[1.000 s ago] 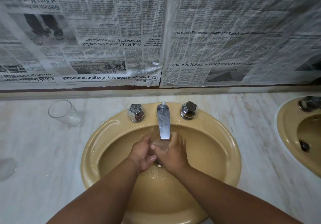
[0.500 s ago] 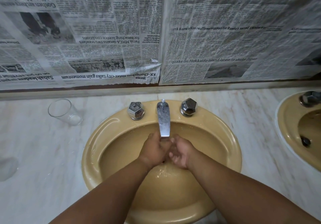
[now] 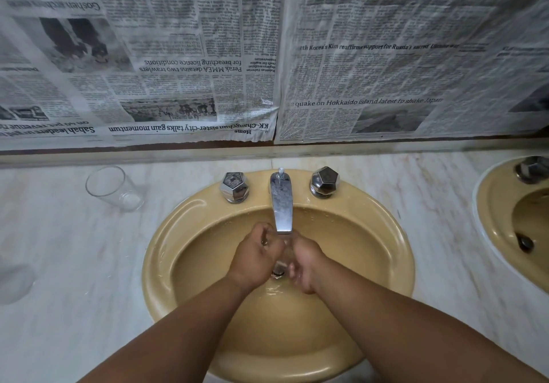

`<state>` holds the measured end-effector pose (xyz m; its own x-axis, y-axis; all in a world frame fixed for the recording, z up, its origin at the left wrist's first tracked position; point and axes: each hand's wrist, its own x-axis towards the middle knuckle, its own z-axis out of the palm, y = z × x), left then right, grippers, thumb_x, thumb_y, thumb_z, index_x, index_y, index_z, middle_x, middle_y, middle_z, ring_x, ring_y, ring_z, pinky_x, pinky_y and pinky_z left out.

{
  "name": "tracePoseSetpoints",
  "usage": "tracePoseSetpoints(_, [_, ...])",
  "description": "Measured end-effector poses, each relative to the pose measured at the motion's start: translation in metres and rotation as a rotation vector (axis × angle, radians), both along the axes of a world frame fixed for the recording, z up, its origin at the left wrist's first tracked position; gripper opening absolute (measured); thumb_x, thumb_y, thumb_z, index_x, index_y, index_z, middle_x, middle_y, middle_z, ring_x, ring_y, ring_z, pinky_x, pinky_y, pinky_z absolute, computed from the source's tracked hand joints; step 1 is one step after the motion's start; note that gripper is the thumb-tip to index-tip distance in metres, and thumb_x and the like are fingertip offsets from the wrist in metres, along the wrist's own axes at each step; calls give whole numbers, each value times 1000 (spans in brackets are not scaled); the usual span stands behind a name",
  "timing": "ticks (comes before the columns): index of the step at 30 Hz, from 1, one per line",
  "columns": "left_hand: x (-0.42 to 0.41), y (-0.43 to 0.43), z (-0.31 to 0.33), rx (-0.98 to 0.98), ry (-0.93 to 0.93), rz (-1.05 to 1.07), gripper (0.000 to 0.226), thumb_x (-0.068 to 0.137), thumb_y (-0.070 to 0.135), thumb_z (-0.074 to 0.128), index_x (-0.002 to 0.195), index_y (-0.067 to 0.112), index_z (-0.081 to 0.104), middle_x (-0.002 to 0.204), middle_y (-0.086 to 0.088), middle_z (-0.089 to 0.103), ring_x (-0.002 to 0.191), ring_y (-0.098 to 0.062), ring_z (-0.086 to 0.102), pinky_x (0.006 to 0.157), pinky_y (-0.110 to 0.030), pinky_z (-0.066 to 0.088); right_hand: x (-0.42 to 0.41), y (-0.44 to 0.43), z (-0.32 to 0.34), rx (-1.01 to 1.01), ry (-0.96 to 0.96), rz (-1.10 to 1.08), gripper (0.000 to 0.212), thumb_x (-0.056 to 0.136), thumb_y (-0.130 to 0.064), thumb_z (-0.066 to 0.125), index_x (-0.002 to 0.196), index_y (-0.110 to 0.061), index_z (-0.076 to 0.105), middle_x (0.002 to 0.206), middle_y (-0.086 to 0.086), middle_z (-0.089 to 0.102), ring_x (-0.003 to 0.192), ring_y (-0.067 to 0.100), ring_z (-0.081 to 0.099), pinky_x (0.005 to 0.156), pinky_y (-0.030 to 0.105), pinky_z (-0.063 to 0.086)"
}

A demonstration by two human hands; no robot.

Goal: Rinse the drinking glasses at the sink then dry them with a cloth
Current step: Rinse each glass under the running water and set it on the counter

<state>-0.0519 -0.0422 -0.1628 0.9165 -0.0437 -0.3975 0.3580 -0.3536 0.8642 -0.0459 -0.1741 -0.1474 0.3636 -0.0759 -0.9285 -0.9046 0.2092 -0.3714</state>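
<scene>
Veined marble (image 3: 89,264) around oval mustard basin (image 3: 157,267)

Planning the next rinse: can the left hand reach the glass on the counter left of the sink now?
Probably yes, once free: the left hand grips the wet glass under the tap; nothing blocks the way to the counter glass.

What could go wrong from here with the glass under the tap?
The wet drinking glass, held between the left hand and right hand, might slip from the grip and strike the sink or the faucet just above. The spare glass stands on the counter beside the sink; a passing arm could knock it.
</scene>
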Motion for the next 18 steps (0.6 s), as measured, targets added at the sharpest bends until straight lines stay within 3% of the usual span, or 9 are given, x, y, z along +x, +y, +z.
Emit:
tracePoseSetpoints(3, [11,3,9,-170,402,212,23,102,44,62,97,21,63,70,1,64,45,-9,47,40,-20,38,-7,4,-8,-111,-339,155,37,89,-52,74,113,-26,64,85,2,74,54,16,58,47,26,46])
tracePoseSetpoints(5, [18,9,17,-297,809,312,36,98,55,60,85,22,67,56,6,55,39,-4,40,32,-13,30,-10,8,-21,-294,-609,270,46,78,-56,81,111,-32,61,98,-1,76,75,17,74,69,40,63])
tracePoseSetpoints(6, [20,11,17,-307,874,315,40,98,58,58,82,22,66,54,7,52,36,-2,39,31,-12,28,-11,12,-23,-374,-658,341,48,73,-61,80,110,-37,60,100,-2,75,83,16,75,76,44,64])
tracePoseSetpoints(8, [18,9,20,-299,778,284,39,100,58,57,89,22,65,58,5,55,36,-4,42,32,-14,30,-11,15,-20,-439,-612,368,54,69,-70,73,110,-38,58,96,-2,75,78,18,75,66,42,62])
tracePoseSetpoints(10, [12,3,21,-224,418,239,28,102,48,62,98,20,61,72,1,65,43,-10,51,39,-20,39,-2,14,-7,-242,-410,183,48,75,-65,70,107,-30,62,87,1,77,57,21,66,43,30,47])
tracePoseSetpoints(12, [7,0,15,-38,54,107,16,98,39,72,97,26,61,86,4,72,62,-7,62,57,-22,49,5,8,4,18,-87,8,25,88,-48,69,96,-25,73,74,-2,73,46,15,51,38,18,30])
tracePoseSetpoints(14, [5,0,7,36,-57,41,17,95,38,76,99,28,62,91,7,73,73,-6,65,64,-19,49,2,5,9,61,-15,-11,20,94,-42,67,95,-25,78,75,-2,73,46,11,47,37,17,28])
tracePoseSetpoints(16, [10,3,6,-85,175,143,26,99,46,70,97,21,64,81,2,70,53,-12,55,45,-22,43,0,9,5,-14,-170,81,26,95,-45,68,109,-24,71,88,4,76,47,14,52,39,20,36])
tracePoseSetpoints(18, [19,13,3,-311,701,270,41,95,61,67,82,22,68,63,3,58,39,-6,42,33,-15,30,-5,13,-10,-308,-495,258,41,84,-55,77,113,-28,64,101,2,76,65,15,68,55,30,56])
